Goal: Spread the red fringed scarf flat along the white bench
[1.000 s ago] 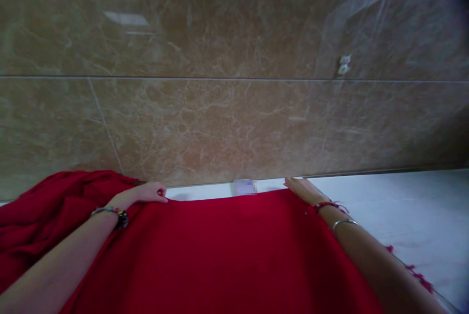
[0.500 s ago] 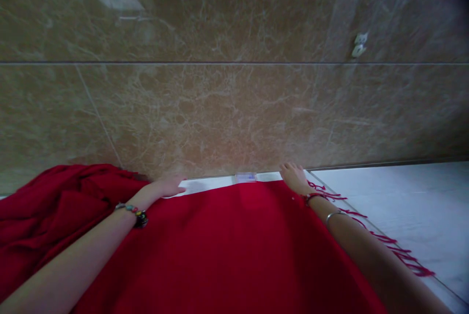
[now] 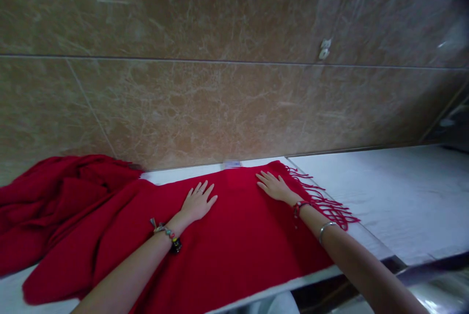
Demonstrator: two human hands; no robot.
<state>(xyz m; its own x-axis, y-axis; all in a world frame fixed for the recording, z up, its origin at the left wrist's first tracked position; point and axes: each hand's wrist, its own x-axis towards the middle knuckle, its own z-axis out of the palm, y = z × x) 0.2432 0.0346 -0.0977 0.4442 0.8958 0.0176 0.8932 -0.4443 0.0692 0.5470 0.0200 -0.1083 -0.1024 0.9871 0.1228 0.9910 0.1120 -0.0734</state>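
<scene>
Red fringed cloth (image 3: pixel 234 240) spread along a white surface (image 3: pixel 388 192)

From my remote seat I see the cloth lying fairly flat in the middle, with a loose heap of folds (image 3: pixel 69 187) at the left end and a stringy fringe (image 3: pixel 335 212) at the right. The person's left hand (image 3: pixel 197 202) rests palm down on the flat part, fingers stretched out and spread. The right hand (image 3: pixel 274 187) also lies palm down, near the far edge and the fringe, its fingers extended and slightly parted. I make out 1 beaded bracelet (image 3: pixel 170 234) on the left wrist, and 1 red bracelet (image 3: pixel 298 207) and 1 silver bangle (image 3: pixel 326 228) on the right arm. At the cloth's far edge sits a small pale label (image 3: pixel 232 164), too blurred for me to read. Behind everything stands a glossy brown marbled wall (image 3: pixel 220 104), where 2 small white shapes (image 3: pixel 324 49) show at upper right
</scene>
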